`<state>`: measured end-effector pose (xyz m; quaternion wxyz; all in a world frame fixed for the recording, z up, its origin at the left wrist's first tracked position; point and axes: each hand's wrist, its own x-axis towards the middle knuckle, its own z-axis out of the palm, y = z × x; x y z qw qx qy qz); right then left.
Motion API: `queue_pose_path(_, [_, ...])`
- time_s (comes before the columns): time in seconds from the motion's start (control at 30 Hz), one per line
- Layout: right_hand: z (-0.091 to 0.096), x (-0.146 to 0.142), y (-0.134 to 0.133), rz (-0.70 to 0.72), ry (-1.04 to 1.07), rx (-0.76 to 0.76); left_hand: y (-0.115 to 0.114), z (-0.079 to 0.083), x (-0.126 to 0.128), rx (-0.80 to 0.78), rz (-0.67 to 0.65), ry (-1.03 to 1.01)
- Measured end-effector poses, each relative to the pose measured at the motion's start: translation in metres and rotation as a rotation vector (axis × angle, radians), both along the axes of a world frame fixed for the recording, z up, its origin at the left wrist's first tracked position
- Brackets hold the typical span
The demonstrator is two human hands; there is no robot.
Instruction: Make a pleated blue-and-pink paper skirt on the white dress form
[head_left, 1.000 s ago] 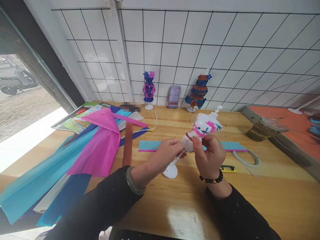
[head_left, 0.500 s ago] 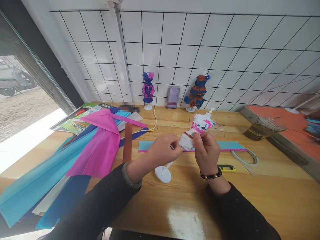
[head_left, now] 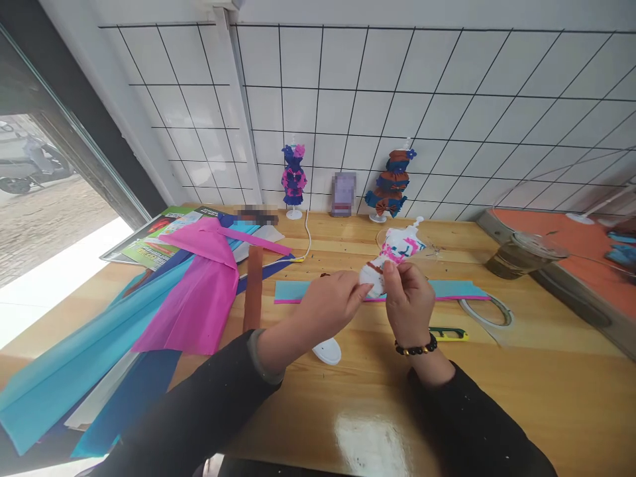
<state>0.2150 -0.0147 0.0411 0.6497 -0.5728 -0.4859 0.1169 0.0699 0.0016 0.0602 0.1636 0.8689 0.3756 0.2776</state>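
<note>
A small white dress-form mannequin (head_left: pixel 400 244), with pink and blue patches on its bust and a brown band lower down, is tilted above the table. My right hand (head_left: pixel 410 297) grips its side, thumb in front and fingers curled. At its lower edge, my left hand (head_left: pixel 334 299) is closed, with the thumb pressed on the white body and the other fingers mostly hidden behind. Below my left hand is the round white base (head_left: pixel 328 352). Behind both hands lies a folded light blue and pink paper strip (head_left: pixel 460 289).
Pink crepe paper (head_left: pixel 199 305), blue sheets (head_left: pixel 99 344) and a brown strip (head_left: pixel 253 285) lie left. A yellow cutter (head_left: pixel 450 334), a tape roll (head_left: pixel 499 313) and a drink cup (head_left: pixel 527 255) are right. Two dressed mannequins (head_left: pixel 294 179) (head_left: pixel 390 185) stand by the tiled wall.
My left hand has shifted slightly and its thumb has come forward onto the mannequin's lower edge, covering the stem of the base. My right hand keeps its grip.
</note>
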Motion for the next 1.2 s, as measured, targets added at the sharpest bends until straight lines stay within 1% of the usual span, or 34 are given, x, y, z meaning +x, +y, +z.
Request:
queue_pose_path(0.1, [0.000,-0.002,-0.001,-0.017,-0.010,-0.014,0.001,-0.009,0.003,0.167,0.020,0.124])
queue_pose_path(0.17, [0.001,-0.003,-0.001,-0.015,-0.013,-0.020,0.003,-0.013,0.003,0.230,0.049,0.172])
queue_pose_path(0.27, [0.001,-0.003,-0.001,0.003,0.002,-0.014,0.004,-0.016,0.002,0.279,0.082,0.222])
queue_pose_path(0.37, [0.000,-0.004,-0.001,0.017,0.014,-0.020,0.003,-0.017,0.002,0.329,0.065,0.280])
queue_pose_path(0.43, [0.000,-0.004,-0.001,0.017,0.009,-0.025,0.004,-0.018,0.003,0.337,0.061,0.275])
queue_pose_path(0.5, [0.000,-0.004,-0.001,0.009,-0.001,-0.024,0.006,-0.018,0.003,0.300,0.054,0.220])
queue_pose_path(0.57, [-0.001,-0.004,-0.001,0.012,-0.004,-0.029,0.008,-0.016,0.002,0.203,0.027,0.127])
queue_pose_path(0.77, [-0.001,-0.001,0.003,0.074,0.122,-0.052,0.013,-0.011,-0.001,-0.280,-0.057,-0.254])
queue_pose_path(0.9, [0.000,0.000,0.004,0.055,0.136,-0.051,0.012,-0.010,0.000,-0.624,-0.140,-0.525])
queue_pose_path(0.93, [0.000,0.000,0.004,0.049,0.128,-0.049,0.011,-0.009,0.001,-0.694,-0.143,-0.573])
queue_pose_path(0.97, [0.000,0.000,0.004,0.043,0.117,-0.048,0.010,-0.008,0.001,-0.728,-0.141,-0.592])
queue_pose_path(1.0, [0.000,-0.001,0.003,0.038,0.103,-0.048,0.009,-0.008,0.001,-0.708,-0.129,-0.576])
queue_pose_path(1.03, [0.000,-0.001,0.003,0.035,0.086,-0.049,0.008,-0.007,0.002,-0.633,-0.103,-0.528])
queue_pose_path(1.13, [-0.001,-0.002,0.002,0.028,0.046,-0.053,0.005,-0.007,0.002,-0.284,-0.026,-0.302])
queue_pose_path(1.2, [-0.002,-0.002,0.002,0.028,0.037,-0.051,0.005,-0.009,0.002,-0.131,-0.016,-0.182])
